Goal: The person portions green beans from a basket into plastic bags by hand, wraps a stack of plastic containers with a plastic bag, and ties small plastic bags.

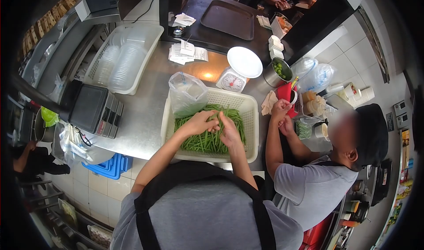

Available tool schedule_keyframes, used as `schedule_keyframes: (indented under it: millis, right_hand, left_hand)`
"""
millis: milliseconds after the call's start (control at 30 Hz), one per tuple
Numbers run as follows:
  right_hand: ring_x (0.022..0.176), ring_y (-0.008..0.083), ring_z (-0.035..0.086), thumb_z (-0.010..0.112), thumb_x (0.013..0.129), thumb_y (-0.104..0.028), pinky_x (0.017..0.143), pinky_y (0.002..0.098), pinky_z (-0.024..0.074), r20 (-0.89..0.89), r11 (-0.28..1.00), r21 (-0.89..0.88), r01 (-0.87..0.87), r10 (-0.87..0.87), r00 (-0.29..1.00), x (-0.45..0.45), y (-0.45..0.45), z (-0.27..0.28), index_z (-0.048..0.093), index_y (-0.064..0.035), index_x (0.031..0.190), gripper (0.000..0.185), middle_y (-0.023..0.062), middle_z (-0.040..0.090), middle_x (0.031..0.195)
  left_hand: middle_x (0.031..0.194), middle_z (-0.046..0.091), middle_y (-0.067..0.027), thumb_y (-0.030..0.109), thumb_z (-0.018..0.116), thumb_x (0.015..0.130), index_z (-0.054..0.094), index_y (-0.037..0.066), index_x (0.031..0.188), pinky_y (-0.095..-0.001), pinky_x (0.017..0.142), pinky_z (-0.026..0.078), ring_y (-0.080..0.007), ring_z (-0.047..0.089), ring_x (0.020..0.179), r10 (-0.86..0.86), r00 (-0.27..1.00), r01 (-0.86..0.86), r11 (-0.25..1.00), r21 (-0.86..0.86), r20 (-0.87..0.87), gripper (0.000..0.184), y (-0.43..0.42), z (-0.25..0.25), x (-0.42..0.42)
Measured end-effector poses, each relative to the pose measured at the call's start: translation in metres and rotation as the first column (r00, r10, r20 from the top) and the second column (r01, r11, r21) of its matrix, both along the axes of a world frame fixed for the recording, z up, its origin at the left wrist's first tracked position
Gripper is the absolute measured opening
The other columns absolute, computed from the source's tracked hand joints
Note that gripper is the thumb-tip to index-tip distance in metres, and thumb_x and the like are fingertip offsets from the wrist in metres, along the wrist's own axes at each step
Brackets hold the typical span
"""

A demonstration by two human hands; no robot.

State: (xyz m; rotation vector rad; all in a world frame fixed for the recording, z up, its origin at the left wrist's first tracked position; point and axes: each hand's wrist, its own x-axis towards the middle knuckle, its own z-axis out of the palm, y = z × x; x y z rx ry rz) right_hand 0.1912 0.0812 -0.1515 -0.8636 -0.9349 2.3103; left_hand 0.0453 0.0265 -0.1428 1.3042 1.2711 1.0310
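Many long green beans (201, 137) lie heaped in a cream plastic basket (252, 130) on the counter in front of me. Over the heap, my left hand (202, 123) is closed, its fingers bent toward the right hand. Facing it, my right hand (229, 130) is closed too, with the thumb raised. A green bean seems pinched between the two hands, mostly covered by the fingers. In the basket's back left corner stands a clear plastic bag (187, 93), open at the top, with something pale green low inside.
Behind the basket stands a dial scale (232, 80) with a white pan. A metal pot of green limes (280, 69) is at the back right. Left are a tub of clear containers (152, 38) and a black box (90, 108). A co-worker (316, 175) works close on my right.
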Motion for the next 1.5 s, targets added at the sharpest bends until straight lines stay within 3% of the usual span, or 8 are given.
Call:
schedule_keyframes:
  millis: [400, 633, 800, 1033, 1300, 1400, 1433, 1500]
  right_hand:
    - [0.065, 0.0136, 0.053, 0.052, 0.091, -0.036, 0.062, 0.0325, 0.0476, -0.078, 0.89, -0.143, 0.433, -0.446, 0.892, 0.019, 0.041, -0.025, 0.047, -0.0108, 0.074, 0.03, 0.0022, 0.053, 0.071]
    - [0.071, 0.0155, 0.054, 0.037, 0.094, -0.046, 0.069, 0.0342, 0.0493, -0.234, 0.974, -0.217, -0.061, 0.009, 0.972, -0.003, -0.007, -0.013, 0.051, -0.0098, 0.091, 0.039, 0.0018, 0.052, 0.076]
    - [0.069, 0.0115, 0.049, 0.048, 0.092, -0.038, 0.067, 0.031, 0.0465, -0.341, 0.896, -0.441, -0.047, -0.119, 0.932, 0.002, -0.003, -0.004, 0.055, -0.0089, 0.095, 0.03, 0.0002, 0.05, 0.078]
    - [0.066, 0.0113, 0.048, 0.054, 0.091, -0.022, 0.068, 0.0293, 0.0452, -0.374, 0.853, -0.044, 0.52, -0.496, 0.783, -0.02, -0.006, 0.056, 0.053, -0.0062, 0.092, 0.016, 0.0011, 0.051, 0.074]
    - [0.071, 0.0139, 0.05, 0.052, 0.092, -0.02, 0.073, 0.0308, 0.0458, -0.355, 0.877, -0.215, 0.43, -0.48, 0.802, -0.036, -0.019, 0.049, 0.052, -0.0053, 0.095, 0.015, 0.0016, 0.051, 0.075]
    - [0.073, 0.0145, 0.051, 0.048, 0.094, -0.021, 0.079, 0.0353, 0.0448, -0.436, 0.894, -0.349, 0.283, -0.422, 0.795, -0.014, 0.002, 0.042, 0.051, -0.0094, 0.095, 0.012, 0.0005, 0.05, 0.076]
    - [0.073, 0.0142, 0.051, 0.048, 0.094, -0.022, 0.08, 0.0357, 0.0443, -0.463, 0.899, -0.343, 0.271, -0.413, 0.784, -0.006, 0.007, 0.042, 0.051, -0.0102, 0.094, 0.012, 0.0003, 0.05, 0.076]
    - [0.072, 0.0133, 0.051, 0.046, 0.094, -0.024, 0.084, 0.0365, 0.0422, -0.485, 0.895, -0.362, 0.259, -0.418, 0.768, 0.008, 0.016, 0.041, 0.05, -0.0127, 0.089, 0.013, -0.0001, 0.05, 0.076]
  left_hand:
    - [0.063, 0.058, -0.0001, 0.018, 0.065, 0.082, 0.063, 0.004, 0.09, -0.0171, 0.04, 0.028, -0.0014, 0.04, 0.047, -0.101, 0.972, 0.154, 0.955, -0.252, 0.211, 0.017, -0.007, 0.015, -0.02]
    - [0.066, 0.06, -0.0036, 0.02, 0.062, 0.085, 0.055, 0.0, 0.115, -0.0206, 0.043, 0.041, -0.0082, 0.051, 0.047, 0.018, 0.99, 0.002, 0.99, -0.138, 0.142, 0.036, 0.014, 0.037, -0.009]
    - [0.096, 0.06, -0.0085, 0.024, 0.055, 0.09, 0.049, 0.002, 0.123, -0.0266, 0.071, 0.046, -0.0135, 0.057, 0.088, 0.328, 0.941, -0.338, 0.926, 0.167, 0.084, 0.04, 0.009, 0.043, -0.004]
    - [0.119, 0.054, -0.0082, 0.05, 0.027, 0.095, 0.048, 0.006, 0.124, -0.0376, 0.099, 0.033, -0.0212, 0.047, 0.113, 0.406, 0.341, -0.241, 0.909, -0.339, 0.848, 0.057, -0.005, 0.009, 0.035]
    - [0.12, 0.051, -0.0112, 0.04, 0.024, 0.098, 0.043, 0.001, 0.125, -0.0365, 0.101, 0.032, -0.0221, 0.048, 0.112, 0.459, 0.096, -0.37, 0.84, -0.397, 0.883, 0.051, 0.007, 0.01, 0.049]
    - [0.119, 0.05, -0.0098, 0.03, 0.038, 0.097, 0.039, 0.001, 0.13, -0.0331, 0.1, 0.033, -0.0213, 0.049, 0.109, 0.515, 0.562, -0.49, 0.838, -0.24, 0.647, 0.043, -0.005, 0.042, 0.037]
    - [0.123, 0.046, -0.0138, 0.024, 0.05, 0.093, 0.044, 0.005, 0.128, -0.032, 0.098, 0.033, -0.0241, 0.048, 0.112, 0.45, 0.735, -0.59, 0.794, 0.15, 0.507, 0.041, -0.007, 0.05, 0.026]
    - [0.126, 0.044, -0.0183, 0.027, 0.054, 0.09, 0.054, 0.011, 0.12, -0.0318, 0.097, 0.035, -0.0267, 0.045, 0.116, 0.765, 0.521, -0.421, 0.616, 0.666, -0.378, 0.034, -0.023, 0.084, -0.015]
